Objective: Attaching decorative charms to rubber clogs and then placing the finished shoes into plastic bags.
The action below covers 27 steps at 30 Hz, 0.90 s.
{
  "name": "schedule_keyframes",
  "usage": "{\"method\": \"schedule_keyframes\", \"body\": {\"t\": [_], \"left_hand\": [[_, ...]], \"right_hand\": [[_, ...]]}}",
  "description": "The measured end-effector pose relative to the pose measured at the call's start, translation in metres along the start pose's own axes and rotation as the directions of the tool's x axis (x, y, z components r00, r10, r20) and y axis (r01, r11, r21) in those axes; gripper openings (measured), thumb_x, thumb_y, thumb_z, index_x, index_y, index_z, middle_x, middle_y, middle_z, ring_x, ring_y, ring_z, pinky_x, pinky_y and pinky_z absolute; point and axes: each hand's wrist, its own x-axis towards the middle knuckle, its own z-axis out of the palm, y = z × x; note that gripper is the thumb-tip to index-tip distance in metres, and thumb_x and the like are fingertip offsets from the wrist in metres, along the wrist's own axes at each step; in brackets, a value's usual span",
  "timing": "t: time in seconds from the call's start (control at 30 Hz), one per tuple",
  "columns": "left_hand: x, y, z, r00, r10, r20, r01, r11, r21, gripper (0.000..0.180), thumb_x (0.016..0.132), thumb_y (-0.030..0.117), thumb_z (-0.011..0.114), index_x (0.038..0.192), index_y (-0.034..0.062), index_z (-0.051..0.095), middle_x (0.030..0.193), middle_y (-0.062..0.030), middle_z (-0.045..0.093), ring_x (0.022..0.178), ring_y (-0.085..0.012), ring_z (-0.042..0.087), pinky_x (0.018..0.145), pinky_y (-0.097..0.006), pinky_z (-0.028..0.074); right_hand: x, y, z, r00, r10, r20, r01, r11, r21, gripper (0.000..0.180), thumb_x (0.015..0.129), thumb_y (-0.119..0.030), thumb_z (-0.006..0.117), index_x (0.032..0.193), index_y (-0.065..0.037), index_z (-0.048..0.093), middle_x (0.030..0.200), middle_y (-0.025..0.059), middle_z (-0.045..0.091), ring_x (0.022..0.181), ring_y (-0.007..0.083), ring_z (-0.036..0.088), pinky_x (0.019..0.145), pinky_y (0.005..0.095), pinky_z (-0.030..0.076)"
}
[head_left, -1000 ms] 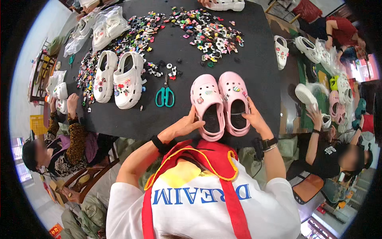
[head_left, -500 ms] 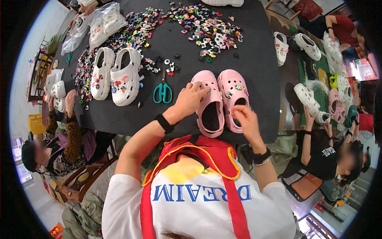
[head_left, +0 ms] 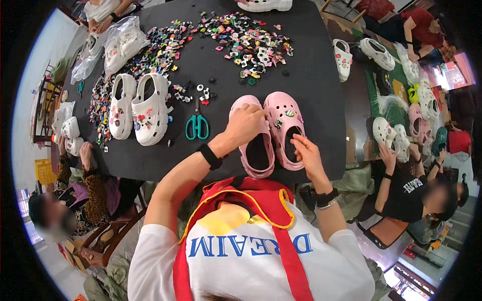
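Pink clogs (head_left: 271, 133) side by side at the near edge of the black desk (head_left: 321, 85), left hand (head_left: 246, 123) curled over the left toe, right hand (head_left: 305, 154) pinching the right rim, green scissors (head_left: 197, 125) just left, white clogs (head_left: 138, 108) beyond, scattered charms (head_left: 241, 35) farthest.

Two clogs (head_left: 273, 133) side by side on the table (head_left: 321, 85), scissors (head_left: 197, 126) left, charm heap (head_left: 246, 37) behind.

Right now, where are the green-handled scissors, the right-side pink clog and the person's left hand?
green-handled scissors (head_left: 197, 127), head view, on the handle loops.
right-side pink clog (head_left: 281, 108), head view, on its perforated toe.
left hand (head_left: 245, 124), head view, on the back of the hand.
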Motion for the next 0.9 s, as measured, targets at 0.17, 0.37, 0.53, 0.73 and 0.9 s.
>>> {"method": "schedule_keyframes", "body": {"t": [0.17,0.37,0.53,0.73,0.9], "left_hand": [[0.032,0.026,0.027,0.995,0.079,0.068,-0.079,0.997,-0.003,0.038,0.072,0.006,0.053,0.11,0.011,0.055,0.1,-0.0104,0.055,0.094,-0.0294,0.051,0.076,-0.042,0.042],[0.043,0.033,0.041,0.985,0.07,0.157,-0.095,0.983,0.155,0.036,0.073,0.01,0.056,0.109,0.0141,0.055,0.099,-0.009,0.05,0.095,-0.0277,0.049,0.072,-0.041,0.043],[0.046,0.036,0.032,0.984,0.087,0.158,-0.103,0.99,0.095,0.03,0.073,0.007,0.054,0.103,0.0115,0.058,0.098,-0.0093,0.052,0.094,-0.0282,0.05,0.074,-0.041,0.044],[0.044,0.037,0.02,0.991,0.129,0.039,-0.12,0.975,-0.19,0.021,0.074,0.006,0.051,0.092,0.0078,0.063,0.091,-0.0102,0.054,0.091,-0.0297,0.05,0.077,-0.037,0.043],[0.031,0.05,-0.001,0.97,0.243,-0.028,-0.244,0.956,-0.161,0.02,0.076,0.009,0.053,0.094,0.0092,0.062,0.088,-0.0094,0.051,0.085,-0.0276,0.048,0.077,-0.036,0.041]], "right_hand": [[0.037,0.021,0.005,0.986,0.076,0.145,-0.158,0.684,0.712,0.028,0.088,-0.026,0.051,0.109,-0.009,0.049,0.101,0.0047,0.055,0.091,0.016,0.052,0.079,0.0309,0.041],[0.062,0.014,0.03,0.987,0.031,0.159,-0.154,0.49,0.858,0.043,0.088,-0.04,0.047,0.115,-0.007,0.048,0.115,0.0075,0.053,0.108,0.0194,0.048,0.094,0.035,0.036],[0.076,0.021,0.026,0.963,-0.016,0.27,-0.243,0.388,0.889,0.034,0.089,-0.024,0.042,0.116,-0.005,0.047,0.117,0.0084,0.052,0.109,0.0199,0.048,0.095,0.0338,0.035],[0.056,0.051,0.038,0.986,-0.075,0.15,-0.053,0.706,0.706,0.023,0.089,-0.015,0.041,0.105,-0.003,0.053,0.101,0.0029,0.055,0.093,0.0118,0.05,0.082,0.0283,0.04],[0.036,0.033,0.041,0.967,-0.217,0.135,0.095,0.794,0.601,0.022,0.089,-0.016,0.044,0.104,-0.005,0.054,0.098,0.0005,0.053,0.091,0.0101,0.048,0.08,0.0277,0.038]]}}
